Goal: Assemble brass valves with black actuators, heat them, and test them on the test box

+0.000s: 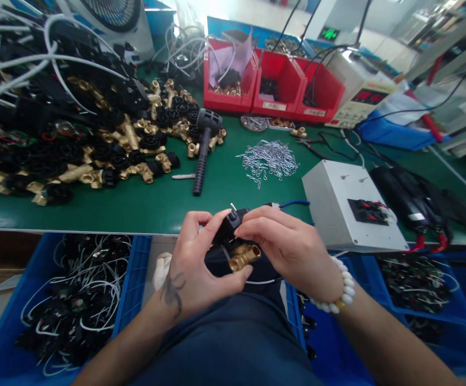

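A brass valve [244, 257] with a black plastic part [227, 228] on top is held over my lap, at the table's front edge. My left hand [195, 262] grips it, thumb under the brass body and fingers at the black part. A thin metal pin [233, 208] sticks up from that part's upper end. Against its right side, my right hand [283, 241] has its fingertips pinched together; whatever lies between them is hidden. Beyond the hands, a pile of small metal spring clips [271, 161] and a black mallet [204, 150] lie on the green table [152, 206].
Brass valves [128, 134] with black caps and white cables crowd the left. Red bins [279, 80] stand at the back, beside a power supply [363, 91]. A grey switch box [337, 203] sits at right. Blue crates [136, 273] of parts are below the table edge.
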The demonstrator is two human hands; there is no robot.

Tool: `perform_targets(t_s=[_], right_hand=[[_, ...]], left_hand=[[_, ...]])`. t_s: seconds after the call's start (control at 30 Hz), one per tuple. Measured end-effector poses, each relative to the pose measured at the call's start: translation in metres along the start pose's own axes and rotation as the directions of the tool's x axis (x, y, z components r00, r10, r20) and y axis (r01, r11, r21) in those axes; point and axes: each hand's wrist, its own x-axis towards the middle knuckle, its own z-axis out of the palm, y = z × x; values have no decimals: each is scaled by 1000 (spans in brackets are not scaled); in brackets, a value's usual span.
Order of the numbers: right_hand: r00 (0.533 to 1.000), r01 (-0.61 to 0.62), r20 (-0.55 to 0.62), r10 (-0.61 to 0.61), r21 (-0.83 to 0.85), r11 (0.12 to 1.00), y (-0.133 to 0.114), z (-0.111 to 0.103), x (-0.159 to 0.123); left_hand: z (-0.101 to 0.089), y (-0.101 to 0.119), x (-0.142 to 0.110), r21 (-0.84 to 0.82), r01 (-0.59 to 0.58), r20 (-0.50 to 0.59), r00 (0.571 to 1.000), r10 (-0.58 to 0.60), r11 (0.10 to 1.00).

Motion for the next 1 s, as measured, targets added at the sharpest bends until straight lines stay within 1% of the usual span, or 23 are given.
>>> perform_targets(t_s=[0.07,0.1,0.13,0.17,0.2,0.23,0.27,0.3,0.33,0.37,0.4,0.43,0.5,0.57,0.63,0.7,0.77,0.83,0.87,0.9,0.93,0.97,1.0], right_hand=[[999,-11,45,7,88,996,8,5,4],[999,-38,43,32,154,987,14,7,10],[996,-86,13,85,230,969,20,9,17],[984,-155,-33,174,310,938,29,13,27],[952,-243,-82,295,385,890,38,19,38],[898,-343,-103,427,444,828,49,27,51],[832,-451,-83,549,474,756,59,36,65],[759,-568,-25,650,461,681,70,47,79],[690,-664,28,724,424,616,79,59,92],[657,-702,44,752,398,590,88,70,105],[636,-726,50,770,376,575,94,81,117],[627,-736,47,777,360,573,99,90,127],[633,-733,42,773,353,581,104,101,141],[643,-718,42,765,381,582,102,103,147],[654,-688,28,756,437,579,94,97,144],[665,-645,-20,747,489,587,82,84,130],[718,-537,-106,688,544,644,67,64,107],[824,-306,-218,523,605,735,51,38,78],[866,-256,-207,456,600,758,44,23,62],[890,-268,-158,428,578,771,37,7,46],[892,-326,-115,437,507,798,31,-9,31],[884,-390,-85,459,406,827,25,-24,17],[872,-443,-80,482,291,848,21,-37,4]], left_hand=[[-2,-7,-5,-34,40,14,999,-39,999],[-3,-11,-6,-54,70,9,997,-70,996],[-5,-14,-8,-75,103,-3,995,-103,992],[-8,-18,-9,-93,134,-22,990,-136,987],[-11,-21,-9,-105,157,-43,986,-163,982],[-13,-25,-9,-111,170,-66,982,-178,979],[-15,-28,-9,-113,174,-86,979,-184,978],[-17,-31,-9,-109,170,-102,978,-181,980],[-19,-34,-9,-101,164,-115,978,-175,981],[-20,-37,-9,-93,160,-128,977,-172,983],[-21,-39,-10,-85,159,-141,975,-169,984],[-21,-40,-11,-78,159,-152,974,-170,984],[-22,-43,-14,-73,159,-166,972,-169,985],[-22,-45,-16,-74,157,-168,971,-168,985],[-21,-47,-17,-86,158,-161,972,-171,984],[-19,-50,-14,-108,158,-157,972,-174,982],[-14,-52,-10,-132,152,-156,973,-172,980],[-8,-53,-3,-149,142,-145,976,-163,979],[-5,-52,0,-154,135,-136,978,-157,979],[0,-51,4,-158,126,-122,982,-146,979],[4,-50,8,-161,118,-108,985,-136,980],[9,-49,12,-164,110,-94,988,-126,980],[14,-48,15,-167,99,-81,990,-114,981]])
